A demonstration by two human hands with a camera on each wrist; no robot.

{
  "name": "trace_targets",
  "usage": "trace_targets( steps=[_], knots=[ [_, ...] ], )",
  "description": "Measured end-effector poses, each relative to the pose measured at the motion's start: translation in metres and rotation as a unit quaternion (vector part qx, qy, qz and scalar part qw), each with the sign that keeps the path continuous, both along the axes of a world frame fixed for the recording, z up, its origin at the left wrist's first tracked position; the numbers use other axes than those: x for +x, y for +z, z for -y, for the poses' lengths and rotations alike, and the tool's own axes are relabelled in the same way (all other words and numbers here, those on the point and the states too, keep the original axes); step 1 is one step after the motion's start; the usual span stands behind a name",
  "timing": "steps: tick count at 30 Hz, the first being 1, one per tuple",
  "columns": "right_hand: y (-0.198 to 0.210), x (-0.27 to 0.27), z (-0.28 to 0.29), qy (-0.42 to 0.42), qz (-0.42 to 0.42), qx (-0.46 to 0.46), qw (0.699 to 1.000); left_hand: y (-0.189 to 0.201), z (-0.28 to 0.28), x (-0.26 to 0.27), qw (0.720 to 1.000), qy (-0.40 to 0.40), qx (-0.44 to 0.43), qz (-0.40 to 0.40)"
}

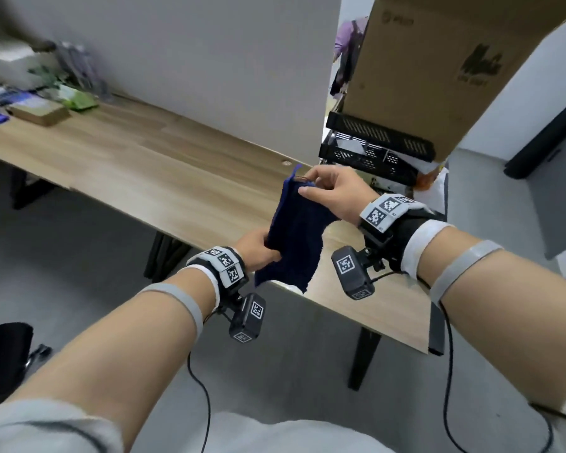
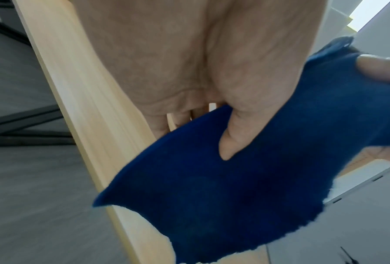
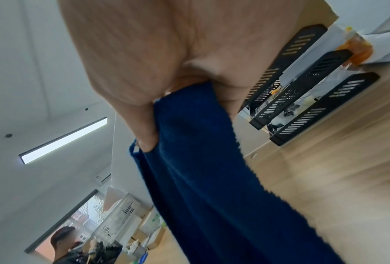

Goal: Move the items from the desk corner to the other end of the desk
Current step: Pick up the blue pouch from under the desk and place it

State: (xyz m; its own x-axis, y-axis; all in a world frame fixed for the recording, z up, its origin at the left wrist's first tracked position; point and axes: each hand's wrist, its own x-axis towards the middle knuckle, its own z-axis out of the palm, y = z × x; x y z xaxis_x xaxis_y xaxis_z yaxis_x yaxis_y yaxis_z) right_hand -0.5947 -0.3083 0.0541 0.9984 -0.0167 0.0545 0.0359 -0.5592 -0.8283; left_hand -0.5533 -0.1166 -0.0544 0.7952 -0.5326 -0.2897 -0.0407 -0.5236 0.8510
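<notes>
both hands (image 1: 330, 191) pinch blue cloth (image 1: 294, 237) — thumbs wrist-view only

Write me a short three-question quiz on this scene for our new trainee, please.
1. True or false: the dark blue cloth lies flat on the wooden desk.
2. Which hand pinches the cloth's upper corner? A) left hand B) right hand
3. What rests on the black stacked trays?

Key: 1. False, both hands hold it above the desk's near edge. 2. B. 3. A cardboard box.
</notes>
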Motion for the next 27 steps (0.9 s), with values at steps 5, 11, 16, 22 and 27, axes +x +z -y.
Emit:
trace_targets(
  steps=[5,11,16,22,27],
  knots=[
    [-0.004,0.040,-0.025,-0.057,0.025,0.031,0.998,-0.024,-0.058,0.047,1.000,0.011,-0.006,-0.025],
    [-0.039,0.081,-0.032,-0.116,-0.006,0.000,0.993,-0.049,-0.090,0.086,0.997,0.032,0.020,-0.072],
    [-0.070,0.130,-0.039,-0.134,-0.043,-0.026,0.990,-0.055,-0.098,0.122,0.997,0.053,0.014,-0.055],
    [-0.108,0.210,-0.049,-0.126,-0.091,-0.020,0.988,-0.056,-0.115,0.189,0.988,0.086,0.008,-0.131],
    [-0.138,0.284,-0.053,-0.151,-0.122,0.018,0.981,-0.061,-0.132,0.250,0.979,0.044,0.090,-0.175]
  ],
)
